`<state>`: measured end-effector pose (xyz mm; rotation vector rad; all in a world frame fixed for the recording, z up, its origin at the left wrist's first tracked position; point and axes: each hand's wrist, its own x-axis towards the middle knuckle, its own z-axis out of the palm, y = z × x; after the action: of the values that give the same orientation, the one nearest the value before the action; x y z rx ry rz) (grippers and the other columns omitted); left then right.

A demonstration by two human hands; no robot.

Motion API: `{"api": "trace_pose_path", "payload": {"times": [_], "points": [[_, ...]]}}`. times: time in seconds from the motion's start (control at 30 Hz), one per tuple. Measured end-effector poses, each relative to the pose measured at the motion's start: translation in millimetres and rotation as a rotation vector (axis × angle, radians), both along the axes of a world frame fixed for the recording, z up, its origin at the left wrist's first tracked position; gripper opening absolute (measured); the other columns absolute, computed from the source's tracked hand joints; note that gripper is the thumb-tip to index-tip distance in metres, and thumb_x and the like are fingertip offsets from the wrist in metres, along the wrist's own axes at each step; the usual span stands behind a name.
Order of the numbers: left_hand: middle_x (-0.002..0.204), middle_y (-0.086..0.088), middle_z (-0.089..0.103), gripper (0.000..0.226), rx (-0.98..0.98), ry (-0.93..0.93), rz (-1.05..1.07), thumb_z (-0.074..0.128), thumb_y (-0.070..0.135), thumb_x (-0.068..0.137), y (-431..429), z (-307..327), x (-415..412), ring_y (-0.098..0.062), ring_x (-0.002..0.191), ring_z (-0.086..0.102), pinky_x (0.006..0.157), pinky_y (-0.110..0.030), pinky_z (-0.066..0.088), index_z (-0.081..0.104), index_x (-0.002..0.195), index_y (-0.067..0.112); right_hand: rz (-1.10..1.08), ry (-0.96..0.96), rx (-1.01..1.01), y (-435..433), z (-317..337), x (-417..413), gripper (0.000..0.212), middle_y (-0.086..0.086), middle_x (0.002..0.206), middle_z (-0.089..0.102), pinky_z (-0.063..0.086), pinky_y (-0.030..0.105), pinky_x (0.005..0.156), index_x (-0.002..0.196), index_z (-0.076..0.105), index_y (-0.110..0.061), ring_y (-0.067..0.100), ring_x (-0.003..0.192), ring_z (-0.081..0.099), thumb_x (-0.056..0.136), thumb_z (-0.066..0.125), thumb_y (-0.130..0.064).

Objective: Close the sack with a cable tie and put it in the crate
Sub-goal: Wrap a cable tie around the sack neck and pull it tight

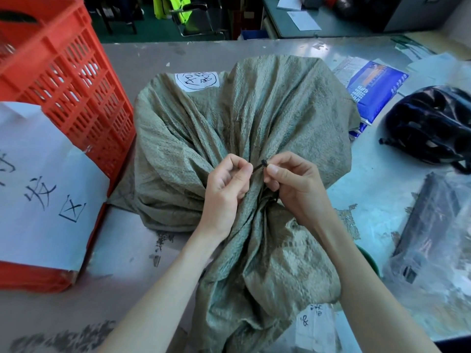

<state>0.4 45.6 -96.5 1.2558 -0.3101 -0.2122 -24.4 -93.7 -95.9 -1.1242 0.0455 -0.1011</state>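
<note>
A full grey-green woven sack (229, 118) lies in the middle of the table, its neck bunched toward me. A thin black cable tie (260, 165) runs around the gathered neck. My left hand (224, 189) pinches the tie's tail. My right hand (293, 184) pinches the end with the small black head, just right of the left hand's fingertips. Both hands rest on the bunched fabric. The loose mouth of the sack spreads below my wrists. An orange slatted crate (63, 80) stands at the left, touching the sack's side.
White paper with handwritten characters (38, 187) hangs on the crate's near wall. A black helmet (430, 126) and a blue printed packet (374, 85) lie at the right, clear plastic bags (433, 238) nearer. Chairs and another desk stand behind the table.
</note>
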Motion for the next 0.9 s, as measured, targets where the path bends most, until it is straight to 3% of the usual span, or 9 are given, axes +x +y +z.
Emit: {"api": "trace_pose_path", "payload": {"times": [0.37,0.47,0.63,0.8,0.9], "points": [[0.049,0.014,0.032,0.017,-0.012,0.000,0.021,0.048,0.012,0.091,0.9,0.0,0.1,-0.001,0.044,0.025,0.044,-0.011,0.022,0.047,0.074,0.013,0.015,0.007,-0.059,1.0,3.0,0.2,0.006,0.002,0.057,0.062,0.037,0.018,0.056,0.068,0.069,-0.017,0.012,0.051,0.043,0.065,0.074,-0.017],[0.049,0.015,0.033,0.017,0.002,-0.011,0.022,0.049,0.012,0.091,0.4,-0.1,0.0,0.000,0.044,0.026,0.044,-0.010,0.023,0.048,0.074,0.012,0.011,0.000,-0.127,0.8,2.8,0.2,0.011,0.002,0.057,0.062,0.037,0.018,0.056,0.069,0.069,-0.016,0.011,0.051,0.045,0.069,0.075,-0.006],[0.051,0.010,0.032,0.015,-0.045,0.029,0.030,0.045,0.016,0.092,-2.2,0.0,-0.1,0.000,0.043,0.026,0.042,-0.010,0.023,0.043,0.077,0.011,0.006,-0.018,-0.242,3.2,4.6,0.6,0.013,0.000,0.056,0.062,0.036,0.016,0.053,0.068,0.069,-0.016,0.007,0.050,0.048,0.074,0.068,-0.004],[0.051,0.012,0.032,0.010,-0.058,0.055,0.021,0.043,0.017,0.088,-1.1,-2.3,3.2,-0.001,0.042,0.023,0.040,-0.012,0.019,0.041,0.079,0.013,0.019,-0.039,-0.398,6.9,9.6,0.9,0.006,-0.005,0.053,0.061,0.037,0.009,0.052,0.074,0.065,0.003,0.000,0.047,0.051,0.078,0.067,0.007],[0.047,0.014,0.034,0.007,-0.005,-0.009,0.035,0.047,0.011,0.085,0.8,-4.7,1.2,-0.001,0.043,0.026,0.042,-0.012,0.023,0.043,0.080,0.012,0.027,-0.041,-0.436,7.8,9.2,1.7,0.007,-0.007,0.054,0.062,0.039,0.010,0.051,0.076,0.065,0.000,0.001,0.048,0.051,0.079,0.068,0.006]]}}
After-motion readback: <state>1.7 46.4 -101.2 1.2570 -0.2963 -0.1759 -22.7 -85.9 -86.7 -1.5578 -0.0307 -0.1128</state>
